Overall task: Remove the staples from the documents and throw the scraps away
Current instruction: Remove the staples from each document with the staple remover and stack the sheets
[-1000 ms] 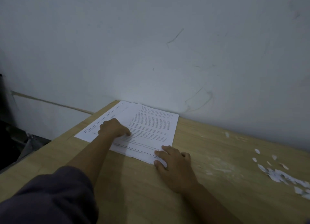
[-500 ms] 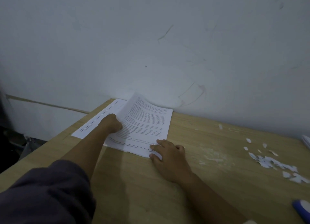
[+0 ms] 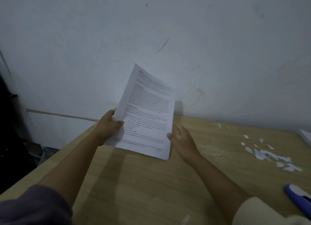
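Head camera: A person holds a stapled document (image 3: pixel 148 113) above a wooden tabletop (image 3: pixel 151 182), tilted up with its printed face toward the camera and its top edge leaning toward the pale, scuffed wall (image 3: pixel 151 31) behind. The left hand (image 3: pixel 109 125) pinches the document at its left edge, with the thumb lying across the front of the top page and the other fingers hidden behind the sheets. The right hand (image 3: pixel 183 140) is at the lower right edge with its fingers loosely spread and somewhat blurred. The thumb tip is at the paper's edge, though whether it actually touches cannot be told. The document's lower corner hangs over the tabletop between the two forearms, and the page casts a shadow on the wood. No staple can be made out at this resolution.

Well to the right, a scatter of small white paper scraps (image 3: pixel 269 154) lies on the tabletop. Nearer the camera, at the right edge of the frame, rests a blue and white tool (image 3: pixel 297 197), partly cut off. A stack of white sheets (image 3: pixel 305 136) shows at the far right edge. A dark sleeve (image 3: pixel 33 206) covers the left upper arm, and a cream sleeve (image 3: pixel 262 213) covers the right.
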